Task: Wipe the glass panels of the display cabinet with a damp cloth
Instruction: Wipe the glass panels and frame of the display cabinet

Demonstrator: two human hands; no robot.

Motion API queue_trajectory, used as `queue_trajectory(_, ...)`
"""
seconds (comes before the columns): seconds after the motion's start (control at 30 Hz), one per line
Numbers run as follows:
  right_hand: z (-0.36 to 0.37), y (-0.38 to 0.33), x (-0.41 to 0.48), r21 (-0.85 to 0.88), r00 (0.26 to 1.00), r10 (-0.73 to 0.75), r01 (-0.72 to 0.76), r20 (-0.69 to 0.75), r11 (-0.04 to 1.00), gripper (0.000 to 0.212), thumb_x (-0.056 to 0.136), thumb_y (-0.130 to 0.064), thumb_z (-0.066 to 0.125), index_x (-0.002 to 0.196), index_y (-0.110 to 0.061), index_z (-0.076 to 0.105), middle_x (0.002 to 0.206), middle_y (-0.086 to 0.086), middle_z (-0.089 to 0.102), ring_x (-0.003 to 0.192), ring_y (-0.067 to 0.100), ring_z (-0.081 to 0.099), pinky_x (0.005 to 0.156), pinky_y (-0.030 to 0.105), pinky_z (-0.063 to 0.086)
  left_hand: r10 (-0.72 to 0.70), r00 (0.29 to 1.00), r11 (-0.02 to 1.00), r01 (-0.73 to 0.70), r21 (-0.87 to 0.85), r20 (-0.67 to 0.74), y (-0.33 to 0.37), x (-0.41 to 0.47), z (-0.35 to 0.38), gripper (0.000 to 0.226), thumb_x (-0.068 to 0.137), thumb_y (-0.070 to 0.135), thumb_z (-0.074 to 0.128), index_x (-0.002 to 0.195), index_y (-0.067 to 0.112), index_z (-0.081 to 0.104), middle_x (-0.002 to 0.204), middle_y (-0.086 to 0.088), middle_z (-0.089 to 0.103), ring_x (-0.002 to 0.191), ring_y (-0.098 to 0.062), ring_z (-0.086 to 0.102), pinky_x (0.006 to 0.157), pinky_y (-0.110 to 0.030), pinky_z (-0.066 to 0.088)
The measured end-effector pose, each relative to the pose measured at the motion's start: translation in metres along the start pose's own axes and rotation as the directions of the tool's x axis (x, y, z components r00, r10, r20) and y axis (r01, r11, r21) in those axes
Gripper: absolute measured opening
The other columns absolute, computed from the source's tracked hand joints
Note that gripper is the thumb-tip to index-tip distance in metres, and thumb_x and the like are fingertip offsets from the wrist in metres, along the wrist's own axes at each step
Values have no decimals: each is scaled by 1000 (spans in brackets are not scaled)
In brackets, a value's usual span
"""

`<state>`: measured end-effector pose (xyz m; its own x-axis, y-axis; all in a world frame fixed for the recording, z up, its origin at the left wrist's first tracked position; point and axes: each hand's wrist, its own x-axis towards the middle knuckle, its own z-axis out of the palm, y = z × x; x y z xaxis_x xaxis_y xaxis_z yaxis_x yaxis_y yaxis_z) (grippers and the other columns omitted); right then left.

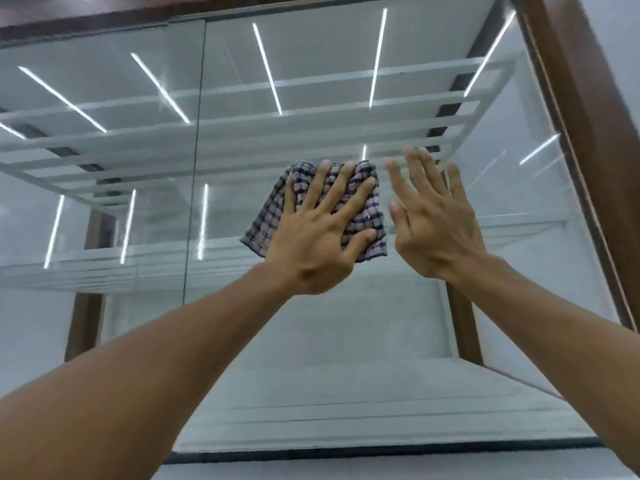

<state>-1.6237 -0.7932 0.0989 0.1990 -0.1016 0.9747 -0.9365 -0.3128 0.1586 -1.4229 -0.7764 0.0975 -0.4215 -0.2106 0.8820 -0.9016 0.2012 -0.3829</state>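
Observation:
A checked blue-and-beige cloth (266, 221) lies flat against the right-hand glass panel (346, 341) of the display cabinet, near the middle of the view. My left hand (322, 230) presses on the cloth with its fingers spread and straight. Just to the right of the cloth, my right hand (433, 220) is held up at the glass with straight fingers and holds nothing; whether it touches the pane I cannot tell. A second glass panel (104, 150) lies to the left, past a thin vertical seam.
A dark wooden frame (581, 133) borders the glass on the right and along the top. White glass shelves (277, 140) show inside the cabinet. Bright ceiling strip lights reflect across both panes. A dark rail (381, 450) runs along the panel's lower edge.

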Motion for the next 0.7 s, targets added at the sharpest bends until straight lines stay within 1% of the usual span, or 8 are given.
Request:
queue_trajectory(0.13, -10, 39, -5, 4, 993, 115, -115, -23, 993, 66, 100, -40, 14, 163, -25, 4, 172, 6, -4, 158, 19, -10, 128, 47, -9, -151, 988, 987, 149, -59, -31, 22, 54, -6, 67, 105, 62, 22, 163, 40, -4, 172, 6, -15, 157, -21, -21, 123, -57, -18)
queue_trajectory(0.23, -19, 61, -11, -28, 998, 68, -69, -12, 997, 65, 100, -40, 13, 163, -26, 5, 172, 8, -2, 158, 21, -7, 128, 49, -5, -33, 999, 999, 31, -40, -34, 69, 72, 3, 67, 105, 59, 18, 163, 36, -7, 172, 2, -16, 157, -24, -23, 123, -59, -18)
queue_trajectory(0.3, -27, 84, -17, -97, 995, 102, -103, -17, 990, 64, 100, -40, 13, 163, -28, 5, 171, 12, 0, 158, 24, -6, 127, 52, -6, 66, 998, 998, -66, -16, -17, 91, 67, 15, 69, 104, 61, 18, 163, 36, -9, 172, 3, -17, 156, -24, -24, 122, -59, -20)
queue_trajectory(0.4, -41, 130, -30, -234, 970, 231, -241, -72, 942, 64, 101, -45, 13, 163, -30, 6, 170, 15, 0, 158, 27, -10, 125, 58, -8, 75, 997, 997, -75, -10, -17, 106, 85, 19, 71, 103, 66, 19, 163, 40, -8, 172, 5, -16, 156, -23, -24, 120, -56, -24)
queue_trajectory(0.47, -47, 151, -42, -273, 966, 247, -258, -76, 927, 66, 100, -47, 12, 163, -29, 6, 171, 11, -2, 158, 27, -12, 125, 59, -8, 59, 998, 998, -59, -9, -32, 123, 110, 17, 69, 104, 64, 18, 163, 38, -6, 172, 3, -14, 157, -25, -21, 120, -57, -23)
queue_trajectory(0.53, -49, 162, -54, -221, 978, 197, -208, -72, 953, 67, 100, -42, 14, 163, -22, 6, 171, 7, -4, 158, 24, -12, 127, 50, -9, 78, 996, 997, -79, -18, -45, 149, 131, 19, 68, 104, 61, 17, 164, 36, -4, 173, 1, -11, 158, -27, -20, 122, -60, -20)
queue_trajectory(0.63, -50, 171, -67, 20, 972, 194, -193, -130, 981, 65, 102, -29, 21, 162, -9, 8, 171, 7, 1, 158, 16, -7, 127, 30, -11, 132, 991, 991, -133, -30, -36, 192, 150, 26, 68, 105, 58, 15, 165, 31, -3, 173, -2, -10, 158, -29, -19, 122, -62, -18)
queue_trajectory(0.7, -48, 176, -72, 107, 961, 211, -195, -178, 975, 63, 102, -23, 24, 161, -6, 13, 171, 9, 7, 158, 17, 0, 128, 29, -5, 144, 989, 989, -144, -28, -31, 213, 155, 33, 69, 105, 57, 12, 165, 26, -6, 173, -2, -12, 157, -30, -20, 122, -62, -18)
